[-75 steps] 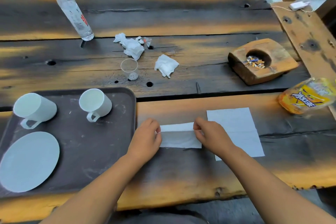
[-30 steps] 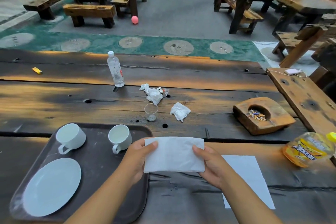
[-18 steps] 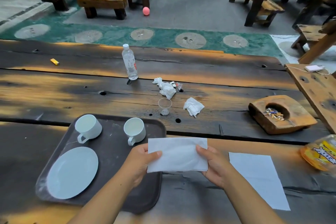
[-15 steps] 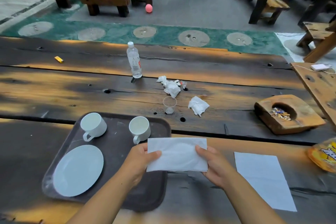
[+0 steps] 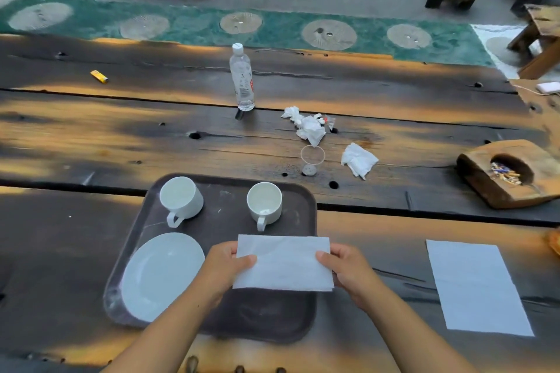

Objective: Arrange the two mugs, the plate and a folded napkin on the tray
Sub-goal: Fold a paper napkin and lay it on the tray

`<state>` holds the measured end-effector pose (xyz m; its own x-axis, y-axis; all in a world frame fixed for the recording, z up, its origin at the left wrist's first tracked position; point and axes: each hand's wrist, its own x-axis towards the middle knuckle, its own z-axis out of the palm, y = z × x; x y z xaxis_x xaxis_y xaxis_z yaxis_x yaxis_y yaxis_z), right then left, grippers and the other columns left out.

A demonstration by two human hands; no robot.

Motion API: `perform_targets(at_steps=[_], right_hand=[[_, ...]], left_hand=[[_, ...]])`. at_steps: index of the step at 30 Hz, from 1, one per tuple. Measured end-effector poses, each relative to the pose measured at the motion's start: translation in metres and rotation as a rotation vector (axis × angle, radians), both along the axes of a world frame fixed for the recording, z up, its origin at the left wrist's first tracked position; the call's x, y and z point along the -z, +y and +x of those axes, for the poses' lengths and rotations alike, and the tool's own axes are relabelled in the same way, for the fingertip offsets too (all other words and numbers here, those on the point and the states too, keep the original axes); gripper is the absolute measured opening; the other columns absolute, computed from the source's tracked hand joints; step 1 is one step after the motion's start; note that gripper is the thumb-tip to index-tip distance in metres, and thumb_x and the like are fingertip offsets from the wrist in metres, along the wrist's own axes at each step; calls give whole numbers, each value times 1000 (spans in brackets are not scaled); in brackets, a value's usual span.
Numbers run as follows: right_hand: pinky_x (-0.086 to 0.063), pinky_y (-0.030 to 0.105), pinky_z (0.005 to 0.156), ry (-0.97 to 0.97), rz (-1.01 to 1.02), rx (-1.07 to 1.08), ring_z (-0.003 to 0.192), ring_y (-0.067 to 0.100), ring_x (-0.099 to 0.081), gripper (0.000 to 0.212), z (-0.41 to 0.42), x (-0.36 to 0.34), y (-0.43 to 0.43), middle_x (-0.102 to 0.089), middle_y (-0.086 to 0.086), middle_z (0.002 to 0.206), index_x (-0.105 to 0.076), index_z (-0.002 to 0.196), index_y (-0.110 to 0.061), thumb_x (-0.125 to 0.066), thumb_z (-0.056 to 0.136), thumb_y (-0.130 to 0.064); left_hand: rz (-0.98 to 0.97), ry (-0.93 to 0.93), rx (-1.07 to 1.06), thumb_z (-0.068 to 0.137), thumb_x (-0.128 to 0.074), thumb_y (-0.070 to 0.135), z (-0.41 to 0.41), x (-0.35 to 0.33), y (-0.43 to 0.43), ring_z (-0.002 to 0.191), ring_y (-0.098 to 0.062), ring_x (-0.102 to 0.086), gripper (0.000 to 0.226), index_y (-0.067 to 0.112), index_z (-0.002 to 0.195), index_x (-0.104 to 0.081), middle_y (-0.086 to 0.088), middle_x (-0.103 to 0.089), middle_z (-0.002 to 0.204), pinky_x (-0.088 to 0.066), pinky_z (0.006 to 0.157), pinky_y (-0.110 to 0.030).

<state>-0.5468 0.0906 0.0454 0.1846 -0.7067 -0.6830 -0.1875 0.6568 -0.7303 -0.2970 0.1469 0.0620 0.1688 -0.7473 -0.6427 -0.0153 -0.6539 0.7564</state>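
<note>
A dark brown tray (image 5: 230, 321) lies on the wooden table in front of me. Two white mugs stand along its far side, one at the left (image 5: 181, 199) and one at the right (image 5: 264, 202), handles toward me. A white plate (image 5: 160, 275) rests on its near left part. I hold a folded white napkin (image 5: 283, 263) by both short ends above the tray's right half. My left hand (image 5: 225, 269) pinches the left end and my right hand (image 5: 348, 271) pinches the right end.
An unfolded white napkin (image 5: 475, 288) lies flat to the right of the tray. Beyond the tray are a clear plastic cup (image 5: 312, 159), crumpled tissues (image 5: 359, 159), a water bottle (image 5: 241, 79), a yellow lighter (image 5: 99, 76) and a wooden ashtray (image 5: 509, 172).
I lifted the folded napkin off the table with both hands and carried it left, from beside the tray to above the tray's right half. The mugs and plate stayed put.
</note>
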Motion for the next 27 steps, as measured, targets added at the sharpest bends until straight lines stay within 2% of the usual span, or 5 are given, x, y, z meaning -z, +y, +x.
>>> perform_targets(at_steps=[4,9,12,18,27], right_hand=[[-61,31,68,39,36,2,85,24,-73,18,22,11,6,-76,16,107,-70,112,-2,-58,99,-6],[-59,49,92,234,-23,-110,97,34,-73,13,42,30,10,-76,16,104,-71,105,-4,-63,96,-9],[-49,38,69,318,-40,-165,71,29,-60,19,50,39,14,-61,15,77,-61,83,6,-67,92,-10],[-26,31,62,459,-122,-222,63,19,-31,42,63,49,22,-31,1,59,-34,65,-15,-70,85,-9],[-28,34,57,652,-163,-309,58,17,-34,38,70,61,25,-38,-2,59,-33,67,-17,-67,85,-19]], left_hand=[[39,-103,50,91,-65,3,23,13,3,94,-32,-75,19,9,105,-77,-8,-79,97,-57,93,-53],[62,-202,118,88,-67,5,43,26,7,89,-28,-75,15,12,94,-79,-4,-80,91,-59,85,-46],[79,-244,196,88,-68,9,52,34,10,74,-20,-72,10,15,85,-76,1,-77,83,-57,67,-35],[85,-485,346,86,-71,20,64,54,10,56,-16,-34,46,17,61,-32,2,-35,58,-27,55,-29],[159,-607,449,89,-67,23,62,75,11,58,-28,-58,40,14,64,-37,-6,-52,62,-44,57,-33]])
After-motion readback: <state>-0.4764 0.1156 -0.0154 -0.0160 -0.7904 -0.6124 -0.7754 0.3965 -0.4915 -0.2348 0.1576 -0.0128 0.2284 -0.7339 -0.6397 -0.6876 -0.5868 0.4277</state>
